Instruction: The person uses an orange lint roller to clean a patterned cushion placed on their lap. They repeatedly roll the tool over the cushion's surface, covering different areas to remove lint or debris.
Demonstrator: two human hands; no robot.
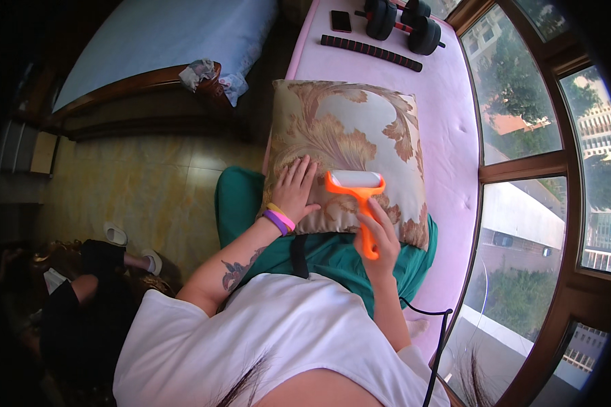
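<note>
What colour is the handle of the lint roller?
Orange; the lint roller handle shows best in the head view, held in the right hand.

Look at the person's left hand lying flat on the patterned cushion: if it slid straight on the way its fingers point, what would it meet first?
The left hand points up the cushion, so it would probably cross only cushion fabric first; beyond the far edge lies the black ridged bar, though depth is unclear.

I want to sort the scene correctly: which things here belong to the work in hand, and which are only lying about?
In use:
- orange lint roller, gripped by the right hand
- patterned cushion, pressed flat by the left hand

Lying about:
- dumbbells
- phone
- black bar
- slippers
</note>
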